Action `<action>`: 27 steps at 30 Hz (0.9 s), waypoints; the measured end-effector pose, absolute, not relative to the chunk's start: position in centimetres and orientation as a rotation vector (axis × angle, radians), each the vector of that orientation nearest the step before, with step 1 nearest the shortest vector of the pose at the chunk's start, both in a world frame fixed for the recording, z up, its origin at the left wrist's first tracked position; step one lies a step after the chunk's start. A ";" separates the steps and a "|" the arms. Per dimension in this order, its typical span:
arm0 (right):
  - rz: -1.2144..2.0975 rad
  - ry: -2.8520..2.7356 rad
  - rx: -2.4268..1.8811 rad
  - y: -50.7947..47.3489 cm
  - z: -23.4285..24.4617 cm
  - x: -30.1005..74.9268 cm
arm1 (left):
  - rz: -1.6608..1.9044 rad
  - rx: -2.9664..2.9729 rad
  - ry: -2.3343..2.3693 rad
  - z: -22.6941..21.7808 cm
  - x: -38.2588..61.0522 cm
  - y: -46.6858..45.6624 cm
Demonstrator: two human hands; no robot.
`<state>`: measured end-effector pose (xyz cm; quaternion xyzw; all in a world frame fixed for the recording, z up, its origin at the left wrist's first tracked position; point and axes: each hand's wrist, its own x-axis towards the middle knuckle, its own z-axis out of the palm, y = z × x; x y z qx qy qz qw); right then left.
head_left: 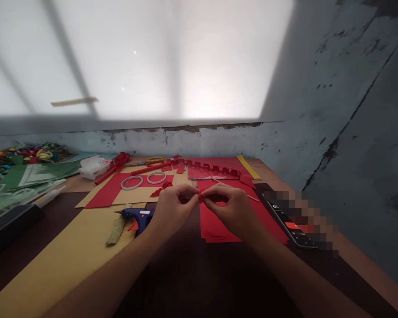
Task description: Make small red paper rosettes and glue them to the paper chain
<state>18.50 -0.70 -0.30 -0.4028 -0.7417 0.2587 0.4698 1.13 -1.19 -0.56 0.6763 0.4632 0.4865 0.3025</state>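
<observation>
While both hands meet over the middle of the desk in the head view, the left hand (174,205) and right hand (230,207) each pinch with closed fingertips a small red paper piece (200,197), held just above the red sheets (215,225); it is too small to say what shape it has. Judged from the layout, work is partway: 1 finished-looking red paper flower (162,187) lies just behind the left hand, a red rolled stem with a bloom (114,165) sits further back left, and a long cut red strip (212,168) lies along the far edge, seemingly unused. Glue gun (137,216) rests near the left wrist, its light on, touching neither hand. 2 tape rings (144,180) lie on red paper behind, scissors (151,160) beyond them. Phone (290,225) lies right of the right hand, apart from it. Green paper stock (33,174) at far left looks untouched, so leaves are probably still to do.
</observation>
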 end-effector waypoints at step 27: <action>0.463 -1.943 -0.955 -0.7 -0.2 18.6 | 1.230 2.020 1.252 -1.2 1.0 -0.8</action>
